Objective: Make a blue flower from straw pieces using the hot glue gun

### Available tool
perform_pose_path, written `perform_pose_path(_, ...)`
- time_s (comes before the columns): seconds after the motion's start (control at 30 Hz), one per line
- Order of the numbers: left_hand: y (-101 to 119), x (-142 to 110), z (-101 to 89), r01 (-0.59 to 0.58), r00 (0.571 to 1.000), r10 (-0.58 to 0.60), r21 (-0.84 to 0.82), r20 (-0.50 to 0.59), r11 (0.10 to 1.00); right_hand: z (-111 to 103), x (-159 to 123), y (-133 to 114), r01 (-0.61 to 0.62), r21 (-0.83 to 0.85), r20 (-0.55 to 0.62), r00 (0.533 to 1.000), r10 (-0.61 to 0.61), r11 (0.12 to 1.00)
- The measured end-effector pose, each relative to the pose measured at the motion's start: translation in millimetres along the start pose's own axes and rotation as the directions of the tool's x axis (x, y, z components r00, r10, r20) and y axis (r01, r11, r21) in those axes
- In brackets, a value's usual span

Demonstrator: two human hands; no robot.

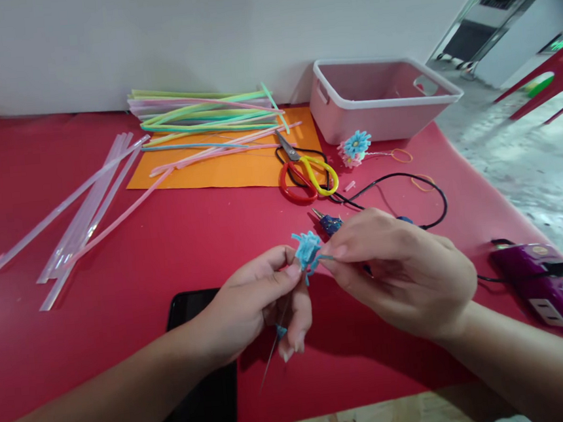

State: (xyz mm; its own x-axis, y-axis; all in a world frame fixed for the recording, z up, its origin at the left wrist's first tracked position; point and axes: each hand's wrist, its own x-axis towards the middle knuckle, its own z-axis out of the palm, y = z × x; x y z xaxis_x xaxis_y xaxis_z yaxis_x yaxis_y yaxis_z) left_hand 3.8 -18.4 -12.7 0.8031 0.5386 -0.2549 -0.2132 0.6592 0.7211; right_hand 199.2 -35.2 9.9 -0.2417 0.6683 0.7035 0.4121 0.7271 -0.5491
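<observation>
Near the centre of the frame I hold a blue fuzzy flower (307,248) between my two hands, above the red worktop (132,250). The thumb and forefinger of my left hand (257,298) pinch it at its lower left side, so the ruffled head pokes out just past the fingertips. The other fingers of that hand curl loosely beneath, and a thin wire stem (269,363) slants out below them toward the bottom of the frame, with a small blue piece (281,331) on it near my curled fingers. My right hand (405,269) comes in from the right; its thumb and forefinger are pressed together on a slim blue strip (325,257) that juts from the flower's right edge, so the head sits between both sets of fingertips.

Just behind my right fingers lies a dark blue tool (331,225) with a metal tip, partly hidden. Above it, scissors (297,159) with one red and one yellow handle lie partly on an orange sheet (200,177). To their right, a blue and pink flower cluster (356,144) rests before a pink box (367,119). A black phone (214,407) lies under my left wrist, lower left of centre.
</observation>
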Motion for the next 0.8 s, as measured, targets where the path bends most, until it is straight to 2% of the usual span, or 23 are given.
perform_pose_path(0.23, 0.8, -1.1, 1.0, 0.017, 1.0, -0.017, 0.002, 0.003, 1.0, 0.4, -7.3, 2.7, -0.074, 0.041, -0.009, 0.997, 0.075, 0.996)
perform_pose_path(0.5, -0.2, -0.2, -0.1, 0.01, 0.999, -0.01, 0.012, 0.032, 1.0, 2.4, -7.9, 3.6, -0.055, 0.03, -0.014, 0.998, 0.056, 0.998)
perform_pose_path(0.8, -0.6, -1.1, 2.4, -0.008, 1.0, 0.008, -0.013, 0.017, 1.0, 3.3, -7.0, 2.4, -0.053, 0.001, -0.03, 0.998, 0.053, 0.999)
